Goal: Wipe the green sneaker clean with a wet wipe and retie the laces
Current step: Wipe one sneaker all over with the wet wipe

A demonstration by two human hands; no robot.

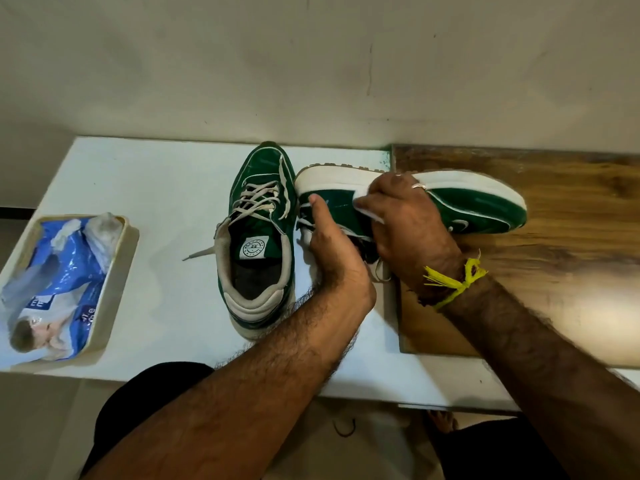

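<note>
A green sneaker (485, 206) with a thick white sole lies tipped on its side, toe to the right, across the seam of the white table and a wooden board. My left hand (329, 247) grips its heel and collar, thumb up on the green side. My right hand (405, 216) presses a white wet wipe (369, 211) against the sneaker's green side, fingers curled over it. Most of the wipe is hidden under the fingers. Loose laces hang below my hands. A second green sneaker (258, 237) stands upright to the left, its laces undone.
A cream tray (123, 268) at the table's left edge holds a blue wet-wipe pack (62, 282). The wooden board (554, 271) covers the right of the white table (138, 188). A wall rises just behind the shoes. My legs are below the table's front edge.
</note>
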